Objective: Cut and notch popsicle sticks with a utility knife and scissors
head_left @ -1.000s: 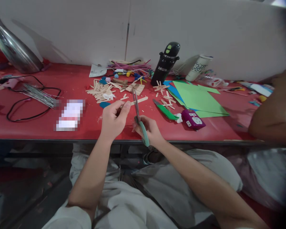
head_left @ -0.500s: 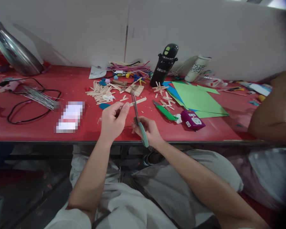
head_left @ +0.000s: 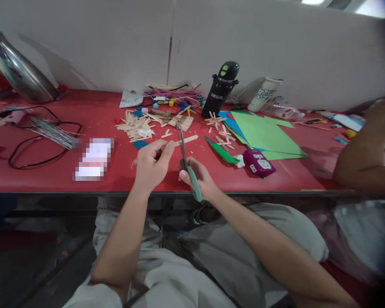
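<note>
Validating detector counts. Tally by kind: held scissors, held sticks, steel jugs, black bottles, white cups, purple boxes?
Scissors in right hand: 1
Stick in left hand: 1
Steel jug: 1
Black bottle: 1
White cup: 1
Purple box: 1
Total: 6

A steel jug (head_left: 28,75) stands at the left of a red table (head_left: 51,173), while a black bottle (head_left: 218,97) lettered "DAWN" and a patterned cup (head_left: 265,95) line the back near green paper (head_left: 263,134). A purple box (head_left: 259,164) sits in front; another person's arm (head_left: 359,160) rests at right.
</note>
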The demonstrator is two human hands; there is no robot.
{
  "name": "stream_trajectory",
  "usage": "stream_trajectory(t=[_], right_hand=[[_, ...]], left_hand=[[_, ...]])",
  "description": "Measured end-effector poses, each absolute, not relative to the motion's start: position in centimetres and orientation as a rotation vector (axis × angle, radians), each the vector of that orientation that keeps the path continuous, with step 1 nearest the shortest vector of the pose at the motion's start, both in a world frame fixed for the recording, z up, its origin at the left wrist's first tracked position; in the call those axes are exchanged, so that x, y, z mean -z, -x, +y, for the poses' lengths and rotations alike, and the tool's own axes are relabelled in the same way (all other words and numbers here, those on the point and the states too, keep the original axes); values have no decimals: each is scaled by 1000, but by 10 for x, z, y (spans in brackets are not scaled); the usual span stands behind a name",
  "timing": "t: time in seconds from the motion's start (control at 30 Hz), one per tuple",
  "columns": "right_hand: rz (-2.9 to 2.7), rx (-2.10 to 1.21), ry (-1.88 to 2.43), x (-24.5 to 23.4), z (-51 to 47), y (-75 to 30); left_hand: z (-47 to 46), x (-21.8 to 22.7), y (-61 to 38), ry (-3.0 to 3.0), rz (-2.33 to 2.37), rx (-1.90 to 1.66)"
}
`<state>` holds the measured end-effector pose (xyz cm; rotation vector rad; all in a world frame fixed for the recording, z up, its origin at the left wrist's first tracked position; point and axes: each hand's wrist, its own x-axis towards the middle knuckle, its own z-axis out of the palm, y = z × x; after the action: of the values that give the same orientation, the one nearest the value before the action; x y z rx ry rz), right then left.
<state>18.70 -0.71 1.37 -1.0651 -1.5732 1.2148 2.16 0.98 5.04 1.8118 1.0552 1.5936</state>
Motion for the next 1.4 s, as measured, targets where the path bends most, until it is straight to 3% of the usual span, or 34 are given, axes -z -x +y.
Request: stream_trajectory(t=[1.4], right_hand=[[-1530,-1156,1079,-13,-7,-185]], left_hand=[[10,-50,-22,-1779,1065,-1597]])
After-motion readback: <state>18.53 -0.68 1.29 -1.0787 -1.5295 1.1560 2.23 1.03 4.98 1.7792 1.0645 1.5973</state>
